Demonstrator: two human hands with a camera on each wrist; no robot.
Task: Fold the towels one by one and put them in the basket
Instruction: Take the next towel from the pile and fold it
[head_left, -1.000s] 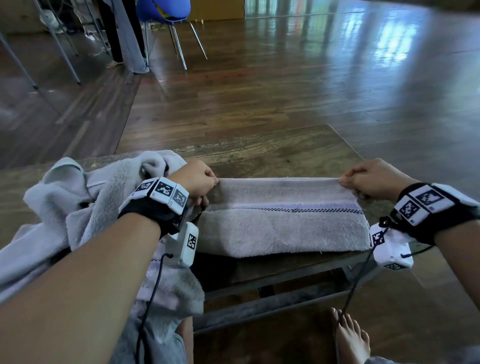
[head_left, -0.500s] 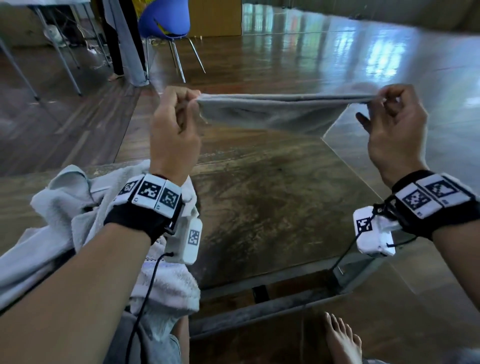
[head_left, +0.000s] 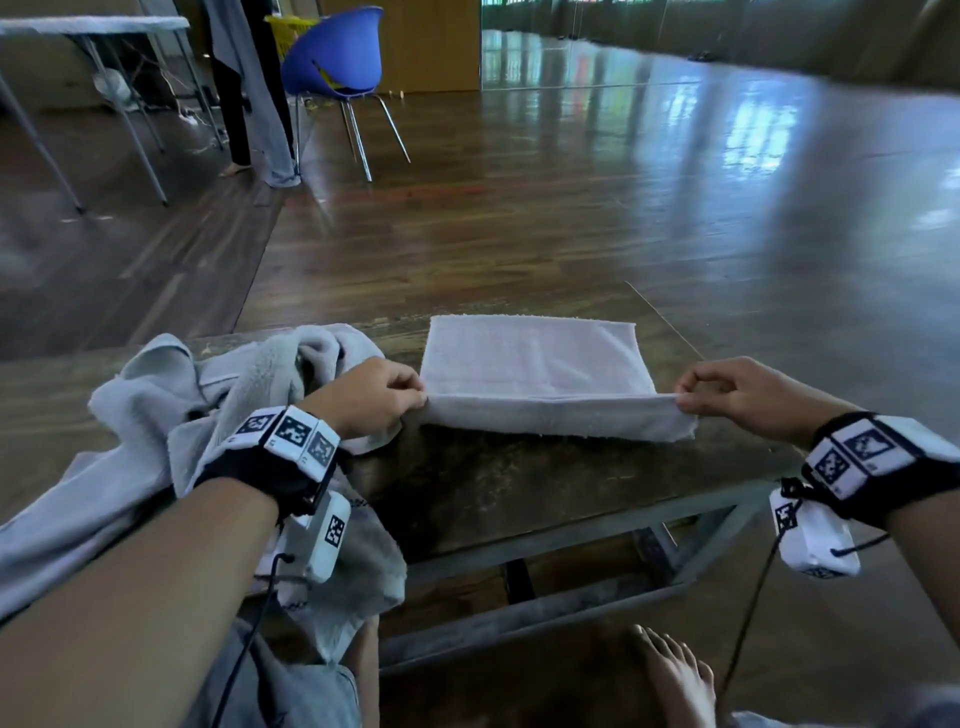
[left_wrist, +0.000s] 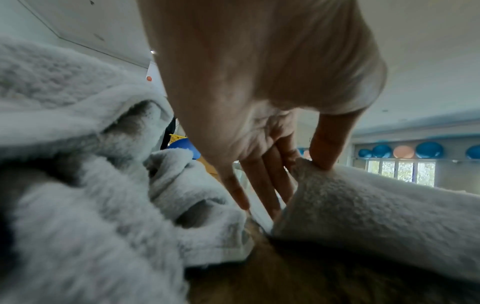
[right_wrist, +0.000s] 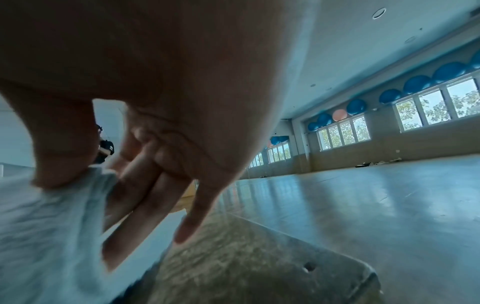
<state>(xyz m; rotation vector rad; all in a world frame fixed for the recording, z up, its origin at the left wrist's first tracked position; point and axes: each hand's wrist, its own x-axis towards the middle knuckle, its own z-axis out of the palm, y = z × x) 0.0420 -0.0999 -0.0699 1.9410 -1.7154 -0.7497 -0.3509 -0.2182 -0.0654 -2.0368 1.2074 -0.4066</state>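
A pale grey towel (head_left: 535, 364) lies folded on the dark wooden table (head_left: 519, 488), its near fold raised a little. My left hand (head_left: 374, 397) pinches the fold's left corner, and thumb and fingers close on the cloth (left_wrist: 363, 205) in the left wrist view. My right hand (head_left: 727, 389) pinches the right corner, the thumb pressing the towel (right_wrist: 52, 226) in the right wrist view. A heap of unfolded grey towels (head_left: 171, 415) lies at the table's left and over my lap. No basket shows near the table.
The table's right edge (head_left: 670, 322) runs just past the towel. Behind stand a blue chair (head_left: 337, 57) with a yellow crate behind it, a person's legs (head_left: 244, 104) and a white table (head_left: 93, 26). My bare foot (head_left: 675, 680) rests under the table.
The towel was lifted off the table's near edge, held up stretched between both hands, then laid down flat farther from me. Both hands kept their pinch on the corners.
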